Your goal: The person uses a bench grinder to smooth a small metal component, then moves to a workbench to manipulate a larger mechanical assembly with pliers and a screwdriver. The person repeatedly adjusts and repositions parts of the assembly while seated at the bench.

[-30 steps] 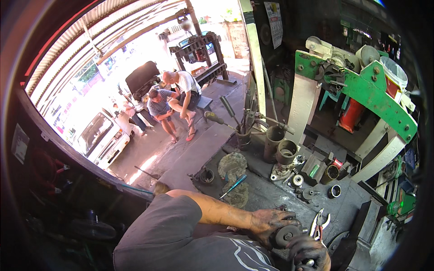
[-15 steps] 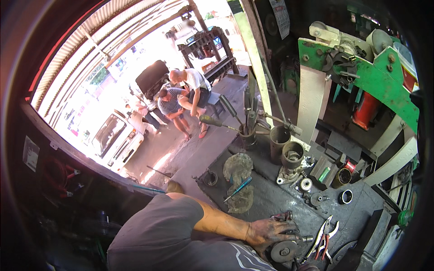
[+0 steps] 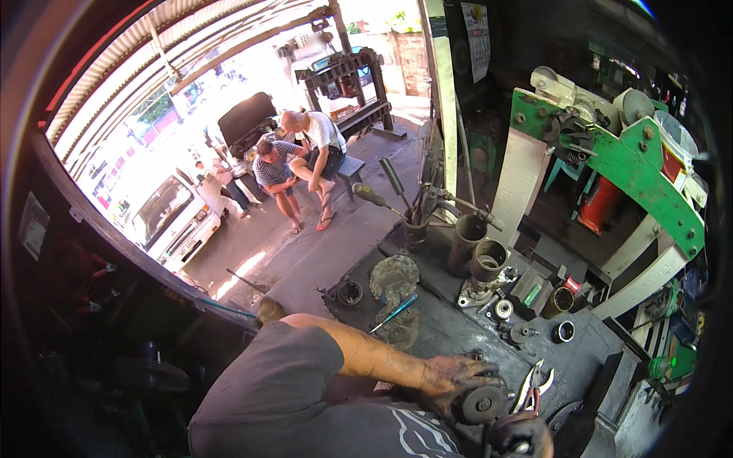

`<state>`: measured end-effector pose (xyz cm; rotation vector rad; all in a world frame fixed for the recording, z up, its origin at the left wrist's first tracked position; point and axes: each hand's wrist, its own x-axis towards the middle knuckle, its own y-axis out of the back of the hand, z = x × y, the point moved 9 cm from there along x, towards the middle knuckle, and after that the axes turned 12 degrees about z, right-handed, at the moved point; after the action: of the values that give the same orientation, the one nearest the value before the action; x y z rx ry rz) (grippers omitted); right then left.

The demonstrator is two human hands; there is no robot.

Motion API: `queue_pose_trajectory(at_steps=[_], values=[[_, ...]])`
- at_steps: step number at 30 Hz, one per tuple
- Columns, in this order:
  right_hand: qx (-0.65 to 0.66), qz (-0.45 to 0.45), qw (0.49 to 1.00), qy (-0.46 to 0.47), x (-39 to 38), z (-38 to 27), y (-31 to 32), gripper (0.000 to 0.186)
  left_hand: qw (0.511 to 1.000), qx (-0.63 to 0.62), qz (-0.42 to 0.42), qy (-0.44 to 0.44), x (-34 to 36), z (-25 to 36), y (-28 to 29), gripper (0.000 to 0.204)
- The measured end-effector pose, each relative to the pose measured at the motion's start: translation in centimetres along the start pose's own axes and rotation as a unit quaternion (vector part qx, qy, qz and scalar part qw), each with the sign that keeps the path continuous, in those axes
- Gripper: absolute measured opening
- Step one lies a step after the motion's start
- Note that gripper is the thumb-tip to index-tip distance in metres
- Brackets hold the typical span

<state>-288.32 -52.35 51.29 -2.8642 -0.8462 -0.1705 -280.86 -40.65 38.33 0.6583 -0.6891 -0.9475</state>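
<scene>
My left hand (image 3: 456, 382), blackened with grease, is wrapped over a dark metal part with a round disc (image 3: 482, 404) on its near side. The part stands at the workbench's front edge, and my fingers hide much of it. Close beside it at the lower edge is my right hand (image 3: 521, 437), its fingers curled around something with a small shiny end; the rest is hidden. Just beyond the right hand lie pliers (image 3: 532, 388) with pale jaws and red handles, partly covered by that hand.
A blue screwdriver (image 3: 394, 313) lies on a dirty rag (image 3: 395, 278). Farther back stand metal cups (image 3: 489, 259) and a tool holder (image 3: 416, 235). A bearing (image 3: 503, 309) and a metal ring (image 3: 563, 331) lie to the right, below a green press frame (image 3: 603, 156). People sit outside.
My right hand has come into view at the lower edge, covering the plier handles. My left hand still grips the disc part. The whole view has shifted slightly.
</scene>
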Motion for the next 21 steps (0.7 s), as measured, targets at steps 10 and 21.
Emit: queue_pose_trajectory(at_steps=[10, 21], values=[[-0.104, 0.499, 0.849, 0.137, -0.2, 5.8, 2.3, 0.048, 0.999, 0.004, 0.035, -0.028, -0.1, 0.1, -0.2, 0.137], [-0.093, 0.533, 0.832, 0.119, 1.2, 8.1, 2.9, 0.048, 0.998, -0.030, 0.047, -0.021, 0.3, 0.2, 0.7, 0.134]])
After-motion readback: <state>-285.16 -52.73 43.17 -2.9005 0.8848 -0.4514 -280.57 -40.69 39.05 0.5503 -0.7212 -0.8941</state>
